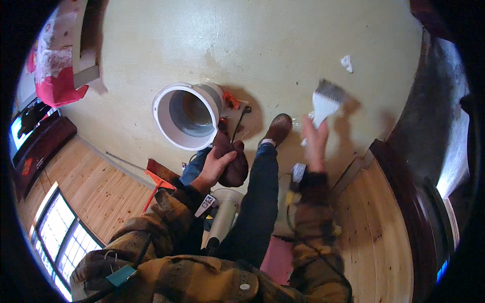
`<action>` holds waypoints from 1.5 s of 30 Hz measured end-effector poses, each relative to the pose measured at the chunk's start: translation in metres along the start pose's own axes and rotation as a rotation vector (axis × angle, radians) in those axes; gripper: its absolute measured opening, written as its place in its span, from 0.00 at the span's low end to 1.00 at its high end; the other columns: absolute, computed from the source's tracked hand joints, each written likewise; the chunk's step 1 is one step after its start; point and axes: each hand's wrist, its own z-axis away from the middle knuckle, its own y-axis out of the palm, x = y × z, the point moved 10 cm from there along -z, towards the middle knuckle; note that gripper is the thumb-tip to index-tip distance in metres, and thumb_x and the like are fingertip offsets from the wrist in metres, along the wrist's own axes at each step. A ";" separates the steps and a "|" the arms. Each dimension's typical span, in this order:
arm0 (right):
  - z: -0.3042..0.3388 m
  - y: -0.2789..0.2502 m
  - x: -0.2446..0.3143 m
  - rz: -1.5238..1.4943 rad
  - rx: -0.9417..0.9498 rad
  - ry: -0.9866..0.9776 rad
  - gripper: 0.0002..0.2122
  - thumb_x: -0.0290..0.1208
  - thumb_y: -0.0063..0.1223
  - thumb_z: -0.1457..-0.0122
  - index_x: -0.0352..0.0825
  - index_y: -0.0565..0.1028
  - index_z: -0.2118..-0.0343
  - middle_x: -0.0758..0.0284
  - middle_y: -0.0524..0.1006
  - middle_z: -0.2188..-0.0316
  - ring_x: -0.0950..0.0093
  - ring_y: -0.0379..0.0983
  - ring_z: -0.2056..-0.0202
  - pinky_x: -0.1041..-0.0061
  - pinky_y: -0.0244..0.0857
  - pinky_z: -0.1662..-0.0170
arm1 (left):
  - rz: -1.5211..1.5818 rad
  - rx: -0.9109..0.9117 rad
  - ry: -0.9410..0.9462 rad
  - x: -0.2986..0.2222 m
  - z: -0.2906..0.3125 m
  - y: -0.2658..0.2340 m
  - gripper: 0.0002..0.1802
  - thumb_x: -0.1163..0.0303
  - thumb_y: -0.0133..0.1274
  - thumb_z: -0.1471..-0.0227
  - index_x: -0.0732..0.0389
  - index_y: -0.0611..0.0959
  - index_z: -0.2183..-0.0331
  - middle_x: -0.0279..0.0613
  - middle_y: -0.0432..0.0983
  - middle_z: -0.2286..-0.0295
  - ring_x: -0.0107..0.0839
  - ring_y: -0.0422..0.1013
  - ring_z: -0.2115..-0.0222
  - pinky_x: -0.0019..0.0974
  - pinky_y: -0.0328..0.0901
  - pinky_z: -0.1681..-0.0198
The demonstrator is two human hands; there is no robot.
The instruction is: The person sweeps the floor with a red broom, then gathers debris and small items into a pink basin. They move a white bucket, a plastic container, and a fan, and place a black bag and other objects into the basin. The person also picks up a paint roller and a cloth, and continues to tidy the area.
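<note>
My left hand (217, 164) is closed around a dark maroon, soft-looking bundle (233, 169); its exact kind I cannot make out. Just beyond it, a white bucket (162, 118) leans with its mouth toward me, showing a grey inside and a brownish bottom. Out to the right, my right hand (316, 139) grips the handle of a wide white brush (324, 103), held over the floor. Its grey bristles point away from me and are slightly blurred. My right foot, in a brown shoe (278, 130), stands between the two hands.
Orange-red scraps (231, 100) and a thin dark stick (242, 121) lie beside the bucket. A crumpled white piece (346, 63) rests on the pale floor (273, 45). An orange-handled brush (160, 179) is near my left forearm. Pink fabric (58, 86) hangs at far left.
</note>
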 end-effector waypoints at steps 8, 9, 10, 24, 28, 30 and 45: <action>0.178 0.038 0.068 -0.241 0.263 0.023 0.14 0.33 0.54 0.44 0.29 0.73 0.58 0.68 0.75 0.66 0.79 0.72 0.64 0.79 0.66 0.59 | -0.624 0.169 0.008 -0.102 0.058 0.120 0.47 0.42 0.50 0.49 0.70 0.59 0.43 0.53 0.61 0.48 0.39 0.59 0.46 0.38 0.55 0.44; 0.180 0.023 0.073 -0.297 0.202 0.048 0.12 0.32 0.54 0.45 0.30 0.73 0.61 0.69 0.75 0.68 0.79 0.72 0.66 0.79 0.66 0.61 | -0.687 0.270 0.073 -0.123 0.073 0.141 0.48 0.41 0.51 0.49 0.71 0.59 0.43 0.56 0.60 0.47 0.42 0.58 0.45 0.39 0.54 0.43; 0.181 0.006 0.081 -0.388 0.136 0.024 0.10 0.31 0.54 0.45 0.32 0.72 0.63 0.69 0.74 0.70 0.79 0.72 0.68 0.80 0.67 0.63 | -0.776 0.351 0.110 -0.141 0.088 0.157 0.48 0.41 0.51 0.50 0.73 0.60 0.43 0.58 0.58 0.46 0.44 0.57 0.44 0.40 0.53 0.42; 0.265 -0.190 0.116 0.187 -0.095 -0.470 0.23 0.31 0.54 0.46 0.31 0.65 0.48 0.59 0.65 0.50 0.70 0.62 0.48 0.69 0.63 0.49 | 0.177 1.330 1.124 -0.467 0.361 0.231 0.45 0.33 0.30 0.46 0.61 0.62 0.42 0.53 0.62 0.46 0.42 0.62 0.46 0.44 0.55 0.42; 0.289 -0.210 0.098 -0.079 -0.182 -0.376 0.24 0.35 0.53 0.45 0.31 0.65 0.47 0.59 0.66 0.51 0.69 0.64 0.49 0.69 0.63 0.49 | 0.287 1.565 1.177 -0.482 0.403 0.231 0.45 0.33 0.28 0.46 0.60 0.61 0.42 0.54 0.61 0.45 0.44 0.61 0.45 0.45 0.54 0.41; 0.304 -0.200 0.117 0.278 -0.228 -0.451 0.23 0.37 0.48 0.42 0.31 0.65 0.47 0.60 0.68 0.50 0.67 0.66 0.50 0.68 0.63 0.48 | 0.289 1.621 1.199 -0.484 0.413 0.224 0.46 0.32 0.27 0.47 0.60 0.61 0.41 0.54 0.60 0.45 0.45 0.60 0.45 0.46 0.53 0.41; 0.296 -0.193 0.136 -0.025 -0.229 -0.166 0.23 0.40 0.54 0.47 0.27 0.70 0.53 0.59 0.71 0.54 0.62 0.69 0.55 0.68 0.65 0.53 | 0.311 1.467 1.363 -0.543 0.435 0.168 0.48 0.29 0.21 0.49 0.57 0.58 0.40 0.57 0.56 0.43 0.51 0.54 0.42 0.52 0.47 0.38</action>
